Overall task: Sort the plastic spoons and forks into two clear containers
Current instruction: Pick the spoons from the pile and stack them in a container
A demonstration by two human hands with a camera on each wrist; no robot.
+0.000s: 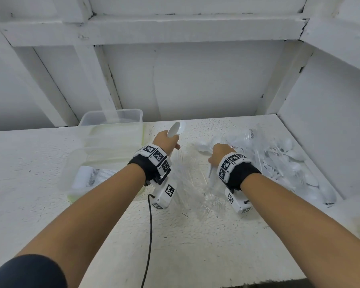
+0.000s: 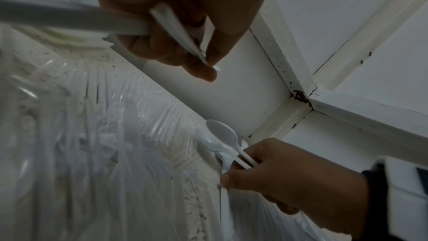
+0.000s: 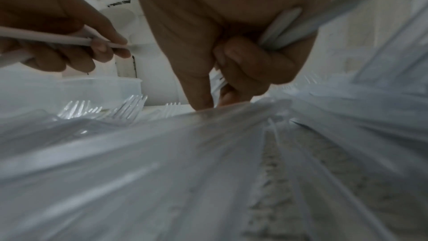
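My left hand (image 1: 172, 142) grips white plastic spoons (image 1: 176, 127), bowls sticking up past the knuckles; the left wrist view shows the handles (image 2: 176, 27) running through the curled fingers. My right hand (image 1: 215, 154) is closed round more white spoons (image 1: 203, 146), bowls pointing left (image 2: 222, 133), handles in the fist (image 3: 289, 28). Between the hands lies a spread of clear forks (image 1: 190, 179). Two clear containers stand at the left: the far one (image 1: 112, 119) and the near one (image 1: 71, 163), which has white pieces stacked inside.
A heap of mixed white spoons and clear forks (image 1: 289, 163) fills the table's right side against the white wall. A black cable (image 1: 150, 235) hangs from my left wrist camera. The white speckled table (image 1: 29, 163) ends at a back wall with beams.
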